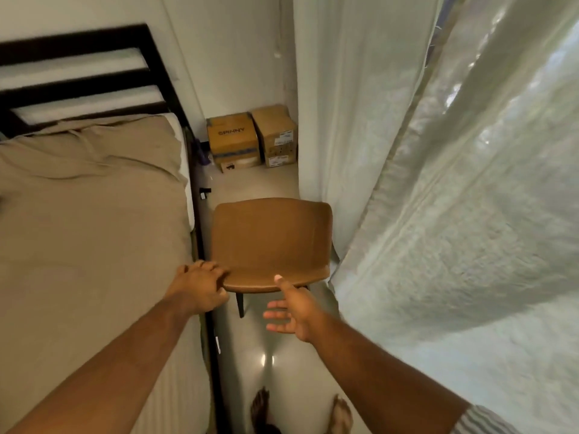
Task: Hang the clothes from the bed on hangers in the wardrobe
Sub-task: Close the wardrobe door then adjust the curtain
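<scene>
While left hand (200,288) tight on chair (269,242) edge, right hand (294,311) splayed, thumb there.

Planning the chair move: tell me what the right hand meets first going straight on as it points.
Most likely the near edge of the brown chair, beside where the left hand grips it; the right hand looks almost on it, thumb first, though depth is unclear.
</scene>
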